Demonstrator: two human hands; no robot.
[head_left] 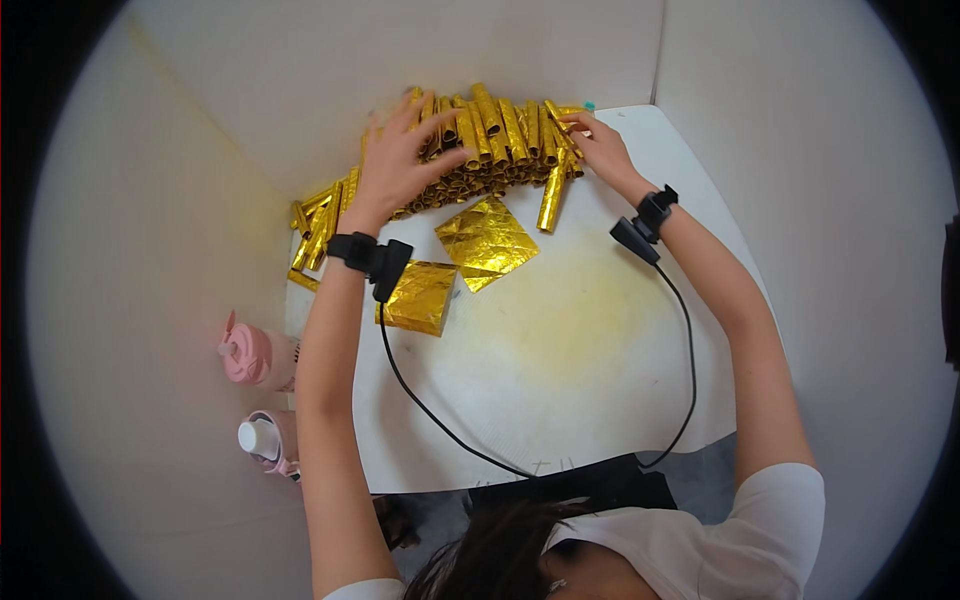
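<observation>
A big stack of rolled gold foil paper tubes (480, 135) lies along the far edge of the white table. My left hand (400, 160) is spread over the stack's left part, its fingers apart and touching the tubes. At the right end, the fingers of my right hand (604, 150) close on a slim gold foil tube (557, 118), which is tilted; the fingertips are partly hidden. Another tube (551, 200) leans out toward me just below that hand. Nearer to me lie a square gold foil sheet (488, 243) and a second gold sheet or small pile (420, 300).
Several loose tubes (318, 228) lie at the stack's left end. Two pink bottles (262, 358) stand left of the white table (600, 370). Pale walls rise behind and beside it. A black cable (420, 405) runs from the bands on my wrists across the table.
</observation>
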